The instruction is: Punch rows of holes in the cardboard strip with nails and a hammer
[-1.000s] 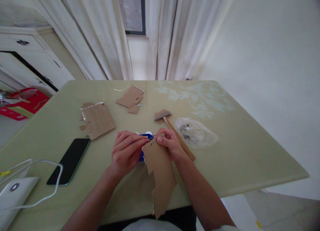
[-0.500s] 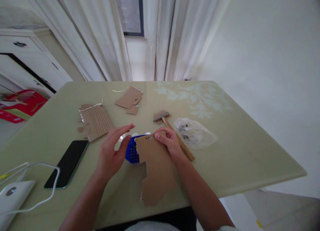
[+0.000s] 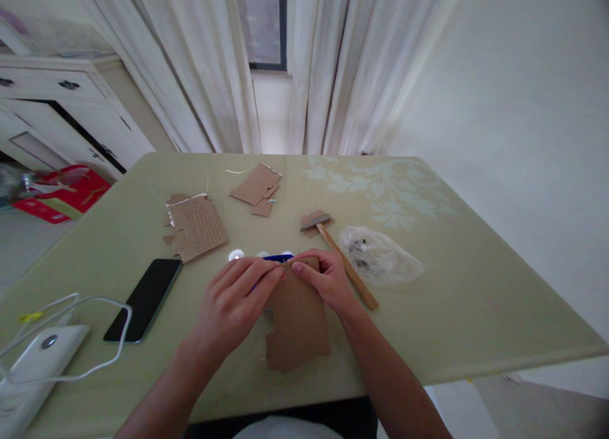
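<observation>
A torn piece of brown cardboard [image 3: 299, 325] hangs upright between my hands at the near side of the table. My right hand [image 3: 326, 277] grips its top edge, thumb on the near face and fingers behind. The fingertips of my left hand [image 3: 242, 293] pinch together at the same edge, touching the cardboard beside my right thumb; any small thing between them is hidden. Behind the cardboard, a strip of a blue perforated object [image 3: 278, 257] shows. To the right of my right hand lies a hammer [image 3: 349, 271] with a wooden handle, its head on cardboard scraps.
A clear plastic bag [image 3: 380, 258] with small dark items lies right of the hammer. Cardboard with writing [image 3: 200, 229] and more cardboard pieces [image 3: 254, 184] lie farther back. At left are a black phone [image 3: 145, 299], a white device [image 3: 47, 363] and its looped cable [image 3: 128, 321].
My left hand has moved right, from open beside the blue object to a pinch at the cardboard's top edge. It now covers most of the blue object. The view has shifted slightly left.
</observation>
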Motion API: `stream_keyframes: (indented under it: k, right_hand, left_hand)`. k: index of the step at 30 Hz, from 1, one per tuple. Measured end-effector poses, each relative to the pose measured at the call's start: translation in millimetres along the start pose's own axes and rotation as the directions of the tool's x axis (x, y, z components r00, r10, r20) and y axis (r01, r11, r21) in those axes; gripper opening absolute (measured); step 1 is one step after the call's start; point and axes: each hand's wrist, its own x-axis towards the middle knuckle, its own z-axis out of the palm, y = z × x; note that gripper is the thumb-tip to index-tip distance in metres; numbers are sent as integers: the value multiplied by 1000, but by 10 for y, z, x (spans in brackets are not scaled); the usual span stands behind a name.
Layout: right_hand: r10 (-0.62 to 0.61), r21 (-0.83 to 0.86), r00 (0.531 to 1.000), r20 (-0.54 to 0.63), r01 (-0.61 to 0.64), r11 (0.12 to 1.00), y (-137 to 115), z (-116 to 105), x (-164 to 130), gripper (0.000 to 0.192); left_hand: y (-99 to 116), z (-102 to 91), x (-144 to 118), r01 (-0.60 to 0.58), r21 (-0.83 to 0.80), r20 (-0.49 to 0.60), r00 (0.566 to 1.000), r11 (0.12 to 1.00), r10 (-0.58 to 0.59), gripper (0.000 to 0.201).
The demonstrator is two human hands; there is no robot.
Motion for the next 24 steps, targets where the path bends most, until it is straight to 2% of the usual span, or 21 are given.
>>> stream_keyframes:
  k: [3, 6, 9, 11, 12, 13, 14, 15, 17, 18, 19, 20, 21, 22, 24]
  right_hand:
    - [-14, -26, 1000, 1, 14, 1000, -20, -1, -2, 19]
    - [-28, -63, 1000, -13, 27, 998, -14, 1, -7, 18]
    - [53, 7, 998, -44, -53, 999, 29, 6, -6, 24]
    - [159, 143, 985, -71, -147, 979, 63, 5, 2, 32]
    - [209, 212, 974, -83, -188, 959, 77, 3, 9, 36]
    - [250, 271, 964, -95, -217, 938, 88, 0, 18, 40]
    - [280, 316, 954, -105, -235, 919, 97, -3, 30, 42]
    - [303, 348, 946, -113, -248, 904, 104, -7, 42, 44]
    - [330, 386, 936, -122, -262, 884, 116, -8, 63, 47]
    - [339, 396, 933, -118, -269, 878, 123, -6, 70, 47]
    - [343, 402, 933, -112, -273, 874, 130, -2, 74, 47]
    - [345, 404, 933, -101, -278, 871, 137, 4, 75, 47]
    - [344, 406, 934, -93, -280, 870, 145, 11, 74, 46]
    - [344, 409, 934, -91, -280, 868, 152, 17, 73, 46]
    - [352, 420, 931, -94, -284, 862, 164, 24, 70, 46]
  left_hand:
    - [43, -15, -10, 16, -64, 1, 1000, 998, -16, 15]
    - [206, -131, 32, 23, -211, -55, 998, 977, -35, 17]
    - [340, -296, 56, 45, -313, -92, 993, 949, -77, 22]
    - [281, -359, 9, 151, -324, -93, 977, 934, -190, 17]
    - [189, -363, -40, 264, -315, -54, 954, 912, -295, 12]
    - [58, -346, -104, 385, -296, -27, 912, 874, -410, 7]
    - [-102, -311, -182, 507, -295, 44, 854, 810, -518, 15]
    - [-279, -262, -268, 634, -295, 132, 768, 715, -627, 25]
    - [-622, -139, -440, 847, -193, 328, 531, 495, -781, 36]
    - [-762, -74, -515, 902, -59, 397, 415, 429, -819, 36]
    - [-870, -13, -578, 917, 63, 447, 328, 395, -832, 35]
    - [-944, 43, -627, 913, 145, 487, 270, 382, -830, 34]
    - [-985, 94, -663, 900, 204, 508, 240, 386, -827, 34]
    - [-1001, 139, -687, 887, 237, 525, 226, 396, -821, 33]
    - [-984, 211, -714, 874, 253, 536, 231, 415, -812, 32]
